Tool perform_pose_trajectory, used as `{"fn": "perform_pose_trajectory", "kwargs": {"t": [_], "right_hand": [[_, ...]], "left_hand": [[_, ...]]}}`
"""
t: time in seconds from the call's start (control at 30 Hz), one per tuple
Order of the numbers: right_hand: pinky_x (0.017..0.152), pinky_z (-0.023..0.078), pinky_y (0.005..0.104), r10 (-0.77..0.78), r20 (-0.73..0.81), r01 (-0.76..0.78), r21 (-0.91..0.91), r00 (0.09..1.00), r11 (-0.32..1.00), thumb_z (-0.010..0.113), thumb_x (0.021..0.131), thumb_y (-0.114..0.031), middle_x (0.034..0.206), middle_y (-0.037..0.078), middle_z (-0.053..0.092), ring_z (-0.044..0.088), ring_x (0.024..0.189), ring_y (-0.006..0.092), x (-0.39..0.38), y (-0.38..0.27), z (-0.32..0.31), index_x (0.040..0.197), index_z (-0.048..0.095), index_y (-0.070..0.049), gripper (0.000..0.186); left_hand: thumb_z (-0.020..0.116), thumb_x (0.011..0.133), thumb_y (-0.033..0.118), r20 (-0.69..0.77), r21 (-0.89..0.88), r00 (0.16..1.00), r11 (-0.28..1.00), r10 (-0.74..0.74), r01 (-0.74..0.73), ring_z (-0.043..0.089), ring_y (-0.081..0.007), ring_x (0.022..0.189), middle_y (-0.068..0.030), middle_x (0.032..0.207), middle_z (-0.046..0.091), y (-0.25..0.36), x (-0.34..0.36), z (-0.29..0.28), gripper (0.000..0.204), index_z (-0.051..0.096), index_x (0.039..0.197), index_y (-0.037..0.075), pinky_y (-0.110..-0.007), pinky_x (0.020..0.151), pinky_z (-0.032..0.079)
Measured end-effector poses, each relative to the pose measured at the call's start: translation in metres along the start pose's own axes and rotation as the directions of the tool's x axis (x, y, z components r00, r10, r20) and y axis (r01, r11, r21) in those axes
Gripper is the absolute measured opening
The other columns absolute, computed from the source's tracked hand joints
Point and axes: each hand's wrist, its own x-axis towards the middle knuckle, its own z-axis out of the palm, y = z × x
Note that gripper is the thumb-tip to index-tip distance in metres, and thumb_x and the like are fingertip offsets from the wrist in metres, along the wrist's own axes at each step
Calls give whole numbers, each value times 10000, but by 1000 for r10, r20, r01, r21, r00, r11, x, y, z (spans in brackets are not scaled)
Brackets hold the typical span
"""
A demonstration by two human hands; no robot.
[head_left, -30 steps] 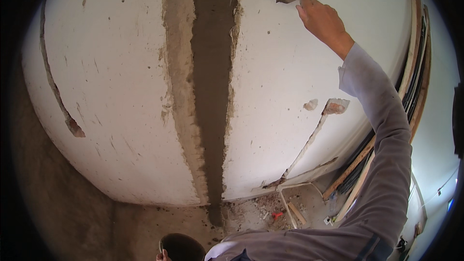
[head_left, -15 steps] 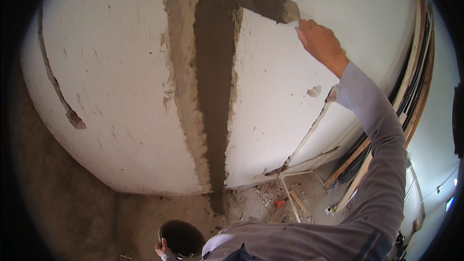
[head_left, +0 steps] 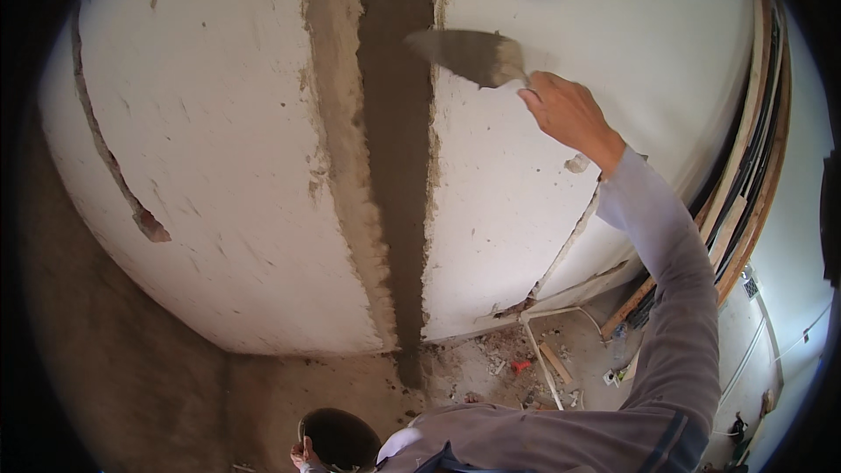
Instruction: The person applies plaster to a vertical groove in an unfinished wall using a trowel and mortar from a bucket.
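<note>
My right hand (head_left: 569, 114) is closed round the handle of a trowel (head_left: 473, 57). The broad grey blade points left, its tip over the right edge of a dark mortar strip (head_left: 396, 149) running down the wall. Pale mortar clings to the blade near the handle. Low at the bottom, my left hand (head_left: 304, 454) grips the rim of a dark round bucket (head_left: 342, 438). The bucket's inside is too dark to make out.
White wall (head_left: 219, 166) flanks the strip, with chiselled grooves (head_left: 114, 158) at left and lower right. Long wooden boards (head_left: 758, 166) and dark rods lean at the right. Rubble, a white pipe (head_left: 541, 359) and a small red piece (head_left: 521, 366) lie on the floor.
My right hand has brought the trowel down and slightly left, its tip now reaching over the strip's edge. My left hand stays on the bucket; the view has shifted a little.
</note>
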Motion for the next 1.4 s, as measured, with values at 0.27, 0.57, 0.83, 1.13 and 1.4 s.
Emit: {"fn": "perform_pose_trajectory", "kwargs": {"t": [0.27, 0.57, 0.83, 1.13, 1.4], "right_hand": [[740, 468, 480, -69, -11, 64, -240, 998, 969, 436, 946, -285, 889, 179, 632, 592, 836, 393, 100, 39, -50, 913, 552, -30, 282], [759, 486, 445, -227, 357, 333, -270, 906, 903, 492, 918, -353, 947, 123, 641, 617, 840, 332, 90, -20, -32, 982, 603, -78, 303], [811, 468, 427, -141, 21, 141, -278, 990, 950, 461, 927, -340, 949, 159, 653, 592, 889, 373, 183, 71, -103, 1011, 632, -48, 348], [797, 476, 416, -303, 149, 332, -253, 941, 909, 476, 929, -329, 938, 108, 641, 583, 915, 318, 125, 7, -58, 945, 630, -72, 301], [730, 468, 453, -87, -281, 75, -55, 956, 996, 455, 939, -356, 837, 194, 640, 590, 803, 393, 164, 80, -83, 905, 605, -24, 366]], "left_hand": [[777, 732, 238, 15, -83, 999, 996, -32, 33, 283, -123, 553, 37, 572, 295, -21, 0, 18, 480, 329, 609, 117, -313, 497, 269], [727, 810, 279, 216, -334, 970, 925, -113, 182, 557, -220, 797, -144, 951, 643, 61, -65, 11, 436, 604, 1042, -68, -356, 702, 482], [724, 812, 261, 120, -261, 984, 952, -132, 159, 564, -210, 800, -141, 957, 643, 71, -74, 10, 420, 600, 1053, -60, -344, 699, 486], [732, 797, 292, 14, -279, 996, 956, -85, 85, 443, -167, 648, -56, 761, 509, 54, -68, 24, 366, 505, 852, 10, -330, 577, 401], [755, 750, 253, -80, -66, 996, 997, 27, -32, 293, -118, 546, 32, 567, 295, -6, -32, 38, 514, 289, 599, 98, -314, 484, 262]]}}
